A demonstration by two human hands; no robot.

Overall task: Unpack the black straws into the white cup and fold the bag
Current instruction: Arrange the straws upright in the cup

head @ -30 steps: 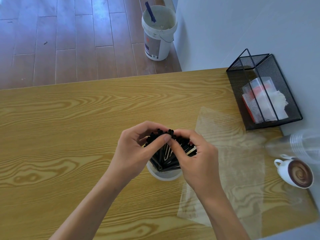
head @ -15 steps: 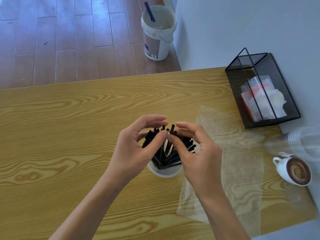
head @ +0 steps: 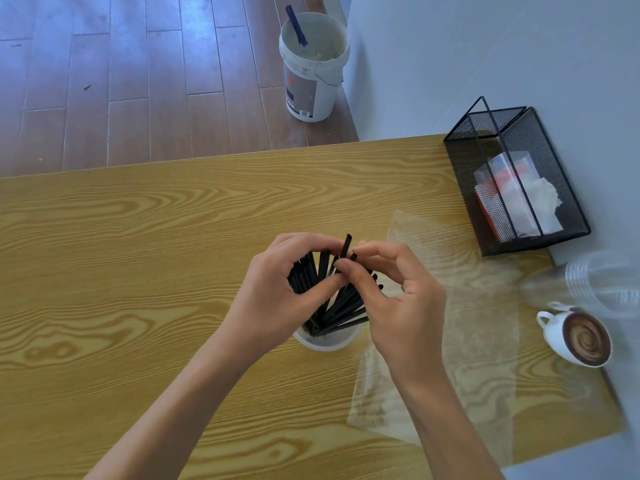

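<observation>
Several black straws [head: 341, 304] stand fanned out in the white cup [head: 327, 341] at the middle of the wooden table [head: 121, 271]. My left hand [head: 277, 299] curls round the left side of the bundle, thumb across its front. My right hand [head: 398, 306] pinches straws near their tops, and one straw sticks up above the rest between the fingertips. The clear plastic bag [head: 478, 323] lies flat and unfolded on the table to the right of the cup, partly under my right forearm.
A black mesh holder [head: 512, 181] with packets stands at the back right against the wall. A small coffee cup [head: 578, 337] and a stack of clear plastic cups [head: 595, 282] lie at the right edge. A white bucket [head: 313, 67] stands on the floor beyond the table.
My hands have shifted on the straw tops. The bundle has spread wider in the cup, and one straw now pokes up between my fingertips.
</observation>
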